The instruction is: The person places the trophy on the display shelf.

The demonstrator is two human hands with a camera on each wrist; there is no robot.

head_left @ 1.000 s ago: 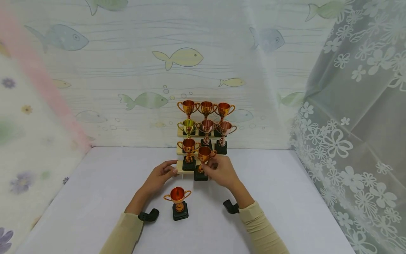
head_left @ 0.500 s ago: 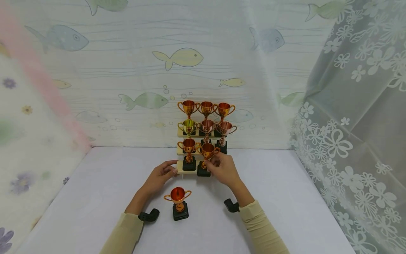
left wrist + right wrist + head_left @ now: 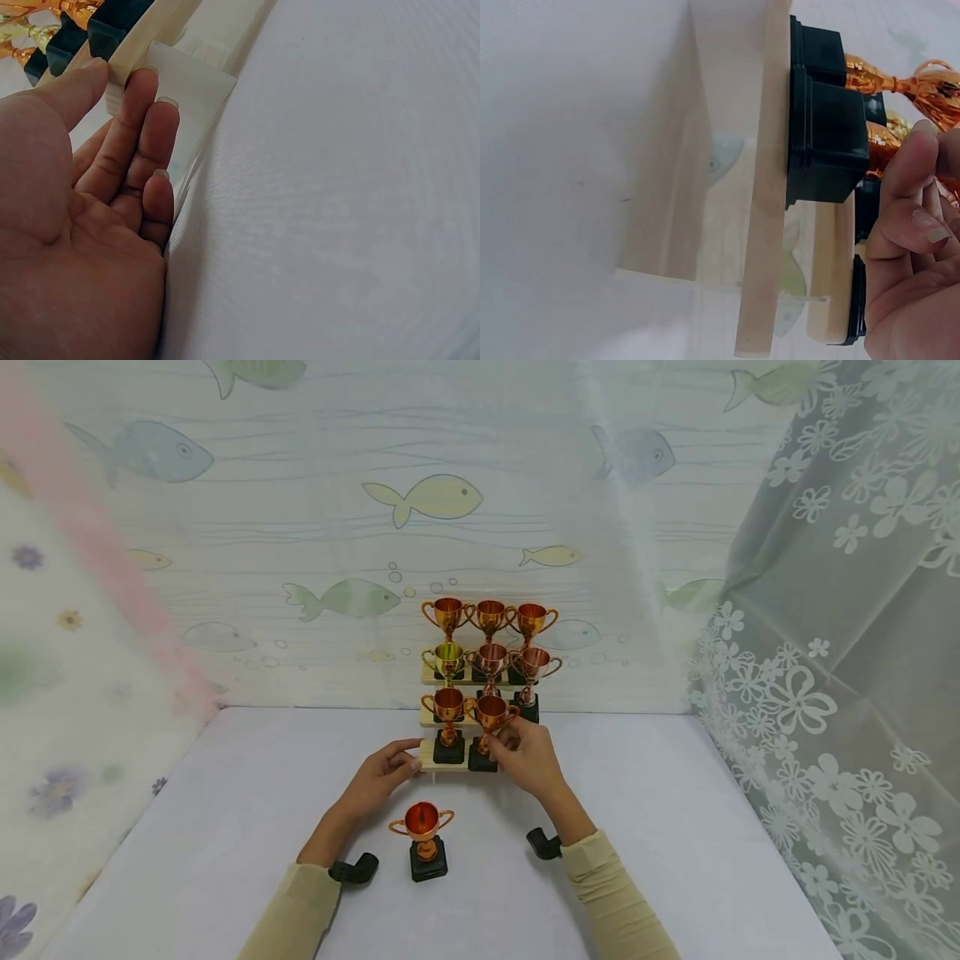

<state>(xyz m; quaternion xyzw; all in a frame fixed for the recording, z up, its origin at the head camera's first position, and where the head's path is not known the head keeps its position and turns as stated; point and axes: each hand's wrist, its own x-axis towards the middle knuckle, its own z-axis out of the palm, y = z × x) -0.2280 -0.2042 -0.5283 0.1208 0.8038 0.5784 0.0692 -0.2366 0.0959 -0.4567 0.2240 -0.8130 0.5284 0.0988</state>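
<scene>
From the head camera, your right hand (image 3: 529, 757) has carried the copper trophy (image 3: 489, 724) away from you and set its black base on the lowest step of the wooden stand (image 3: 429, 762), just right of the trophy already there; a second ago that base hung off the near edge. Your fingers are pinched on its stem, so it looks placed but not let go. Your left hand (image 3: 381, 774) has not moved, fingers straight against the stand's left end. One more trophy (image 3: 423, 839) waits on the white table (image 3: 225, 827), near you.

From the left wrist, your fingertips (image 3: 142, 82) press flat on the stand's pale end.

From the right wrist, the black base (image 3: 826, 142) sits against the step; the grip itself is partly hidden, but your fingers (image 3: 907, 195) curl at the stem.
</scene>
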